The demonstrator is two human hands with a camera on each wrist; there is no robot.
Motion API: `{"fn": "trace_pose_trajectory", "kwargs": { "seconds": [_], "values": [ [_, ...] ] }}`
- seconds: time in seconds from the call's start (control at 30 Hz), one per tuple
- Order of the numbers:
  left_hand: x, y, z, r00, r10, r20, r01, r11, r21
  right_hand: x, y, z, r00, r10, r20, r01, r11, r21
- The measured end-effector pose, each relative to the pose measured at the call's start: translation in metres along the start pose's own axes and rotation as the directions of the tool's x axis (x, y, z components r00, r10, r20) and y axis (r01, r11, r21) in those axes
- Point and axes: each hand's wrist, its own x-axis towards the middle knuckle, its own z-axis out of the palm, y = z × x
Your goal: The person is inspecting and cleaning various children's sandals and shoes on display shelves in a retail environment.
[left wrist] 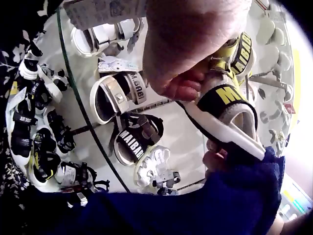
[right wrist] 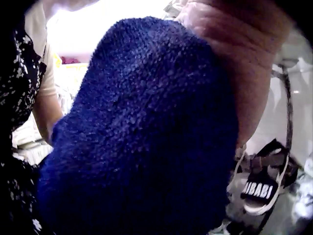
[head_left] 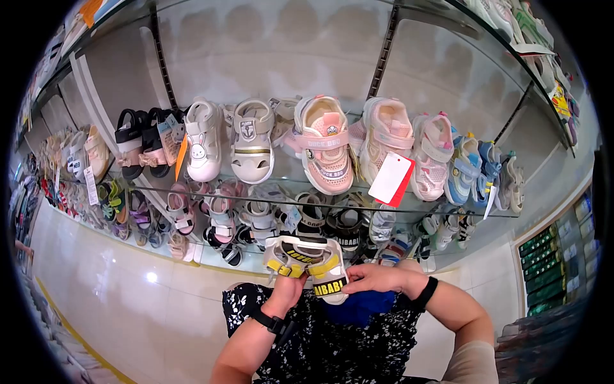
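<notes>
A pair of white children's sandals [head_left: 332, 281] with yellow straps and black lettered bands is held up in front of the shelves. My left hand [head_left: 289, 291] grips them from below and the left side, its curled fingers [left wrist: 188, 88] among the straps in the left wrist view. On the other side, my right hand [head_left: 377, 278] has its fingertips at the edge of the nearer sandal. A blue towelling cloth [head_left: 361, 308] hangs from that right hand and fills much of the right wrist view [right wrist: 151, 127], hiding its fingers there.
Ahead, a glass shelf [head_left: 256, 200] carries a row of children's shoes, among them a pink shoe [head_left: 326, 147] and a grey sandal [head_left: 253, 144]. A white and red tag [head_left: 391, 179] hangs over its edge. Lower shelves hold more sandals [head_left: 224, 217]. Green boxes [head_left: 543, 262] stand at right.
</notes>
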Motion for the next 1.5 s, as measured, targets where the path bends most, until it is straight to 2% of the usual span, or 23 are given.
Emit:
{"fn": "trace_pose_trajectory", "kwargs": {
  "seconds": [0.07,0.1,0.17,0.23,0.37,0.5,0.53,0.63,0.7,0.77,0.9,0.97,1.03,1.1,1.17,1.23,1.3,1.33,1.37,1.4,1.5],
  "values": [
    [-0.001,0.005,0.000,1.000,0.010,0.004,-0.010,1.000,0.003,0.002,0.013,0.011,0.998,-0.035,-0.060,0.046,0.979,0.200],
    [-0.003,0.011,0.002,0.995,0.032,0.092,-0.032,0.999,-0.010,0.003,0.019,0.015,0.995,-0.025,-0.097,0.051,0.961,0.273],
    [-0.002,0.017,-0.002,0.991,0.037,0.128,-0.037,0.999,-0.006,0.002,0.024,0.020,0.990,-0.016,-0.141,0.075,0.904,0.421],
    [-0.003,0.021,-0.002,0.998,0.039,0.049,-0.039,0.999,-0.019,-0.006,0.026,0.027,0.988,-0.015,-0.154,0.101,0.820,0.563],
    [-0.004,0.023,-0.018,0.999,-0.047,0.006,0.047,0.999,-0.023,-0.015,0.064,0.028,0.982,-0.010,-0.190,0.133,0.749,0.649],
    [-0.005,0.017,-0.023,0.998,-0.064,-0.017,0.064,0.997,0.036,-0.048,0.051,0.023,0.945,0.082,-0.318,0.196,0.637,0.745],
    [-0.005,0.016,-0.025,0.997,-0.069,-0.015,0.070,0.997,0.027,-0.052,0.057,0.017,0.923,0.041,-0.383,0.286,0.590,0.755],
    [-0.002,0.013,-0.028,0.997,-0.077,-0.001,0.077,0.997,-0.002,-0.077,0.074,-0.018,0.759,0.149,-0.634,0.388,0.678,0.624],
    [0.000,0.014,-0.025,0.996,-0.087,-0.006,0.087,0.996,-0.006,-0.089,0.079,-0.042,0.659,0.209,-0.723,0.450,0.661,0.601],
    [0.000,0.015,-0.020,0.994,-0.104,-0.022,0.104,0.995,0.005,-0.097,0.094,-0.070,0.579,0.271,-0.769,0.409,0.720,0.561],
    [0.002,0.012,-0.015,0.992,-0.129,-0.005,0.129,0.988,0.081,-0.092,0.119,-0.099,0.608,0.327,-0.724,0.355,0.704,0.616],
    [0.000,0.013,-0.011,0.989,-0.147,-0.002,0.146,0.985,0.087,-0.083,0.116,-0.088,0.574,0.301,-0.761,0.353,0.748,0.562],
    [0.001,0.013,-0.012,0.986,-0.165,0.010,0.164,0.981,0.103,-0.079,0.095,-0.061,0.687,0.127,-0.715,0.415,0.740,0.530],
    [0.004,0.015,-0.009,0.981,-0.192,0.038,0.189,0.980,0.055,-0.068,0.095,-0.038,0.723,-0.054,-0.689,0.367,0.874,0.318],
    [0.006,0.014,-0.007,0.976,-0.210,0.059,0.205,0.976,0.073,-0.058,0.080,-0.015,0.801,-0.212,-0.561,0.264,0.964,0.013],
    [0.009,0.011,-0.006,0.963,-0.250,0.097,0.242,0.967,0.086,-0.045,0.049,0.007,0.868,-0.260,-0.423,0.200,0.963,-0.181],
    [0.011,0.003,-0.005,0.965,-0.255,0.060,0.250,0.965,0.084,-0.022,0.036,0.024,0.897,-0.294,-0.329,0.165,0.915,-0.368],
    [0.008,0.005,0.002,0.963,-0.271,-0.002,0.270,0.959,0.088,-0.008,0.035,0.030,0.886,-0.312,-0.343,0.178,0.911,-0.371],
    [0.007,0.005,-0.002,0.951,-0.298,0.080,0.301,0.953,-0.024,0.007,0.036,0.035,0.875,-0.329,-0.356,0.190,0.908,-0.373],
    [0.006,0.009,-0.001,0.952,-0.294,0.082,0.300,0.951,-0.072,0.017,0.035,0.040,0.863,-0.346,-0.368,0.204,0.905,-0.374],
    [0.004,0.015,-0.002,0.974,-0.228,0.014,0.228,0.967,-0.110,0.026,0.024,0.051,0.830,-0.302,-0.468,0.104,0.910,-0.401]
  ]
}}
